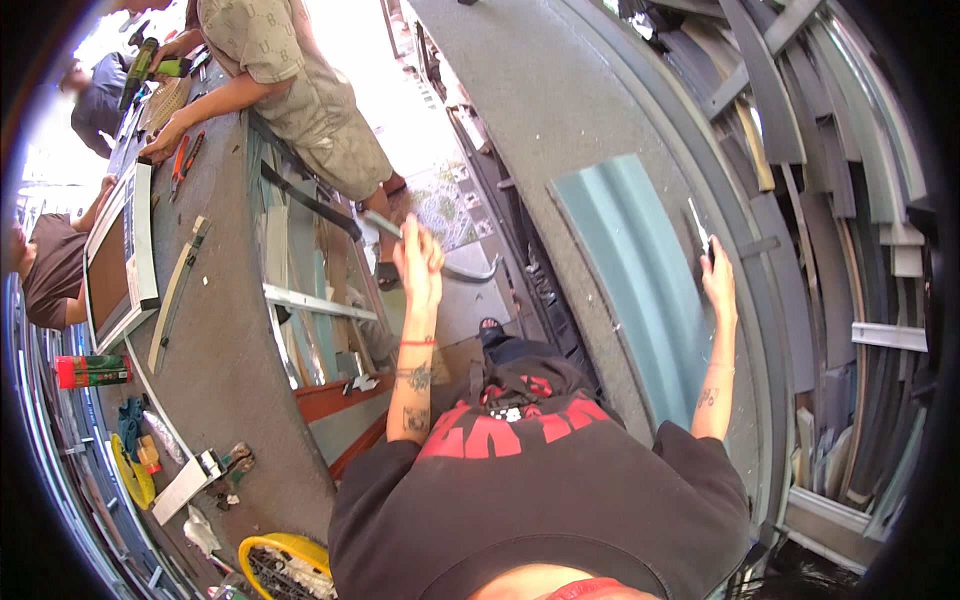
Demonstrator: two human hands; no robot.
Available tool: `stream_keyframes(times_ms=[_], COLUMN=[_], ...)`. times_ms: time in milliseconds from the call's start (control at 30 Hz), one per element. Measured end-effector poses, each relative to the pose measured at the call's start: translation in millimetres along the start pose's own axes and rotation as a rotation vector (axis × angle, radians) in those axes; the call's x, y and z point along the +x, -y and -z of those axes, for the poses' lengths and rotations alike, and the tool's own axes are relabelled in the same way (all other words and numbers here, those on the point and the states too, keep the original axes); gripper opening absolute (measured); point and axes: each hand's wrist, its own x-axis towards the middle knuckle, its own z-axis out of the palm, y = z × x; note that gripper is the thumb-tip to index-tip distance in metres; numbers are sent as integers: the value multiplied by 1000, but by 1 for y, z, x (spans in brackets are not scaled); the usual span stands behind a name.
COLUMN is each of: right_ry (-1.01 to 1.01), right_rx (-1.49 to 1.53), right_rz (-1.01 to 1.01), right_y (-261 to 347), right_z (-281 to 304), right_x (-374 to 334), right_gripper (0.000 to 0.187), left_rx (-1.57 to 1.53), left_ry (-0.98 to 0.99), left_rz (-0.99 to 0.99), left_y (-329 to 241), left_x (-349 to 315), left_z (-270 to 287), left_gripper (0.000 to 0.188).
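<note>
My left hand, raised over the gap between the two benches, is closed around a thin grey strip. The strip's lower end curls up to the right of the hand, and its other end sticks out on the left. Over the right bench my right hand grips a slim tool, seemingly a knife, with a silver blade and dark handle. Its blade points away from me. Beside this hand, a long blue-green sheet with lengthwise bands lies on the bench.
At the left bench a person holds a green drill and touches a framed panel. Another person's arm reaches its far side. Red-handled pliers, a red-green can and a yellow-rimmed basket are there. Stacked profiles stand at right.
</note>
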Motion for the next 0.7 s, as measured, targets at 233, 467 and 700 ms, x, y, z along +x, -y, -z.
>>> stream_keyframes(times_ms=[233,467,700], right_ry=[-114,193,110], right_rx=[-39,487,664], right_rz=[-24,585,184], right_y=[37,249,230], right_z=[11,23,0], right_x=[-42,-163,-265], right_gripper=[49,78,38], left_rx=[-80,-346,-208], left_ry=[377,618,685], left_rz=[-46,294,113], left_y=[-65,-61,-60], left_x=[-48,-121,-132], left_z=[-67,-101,-103], left_gripper=[29,34,35])
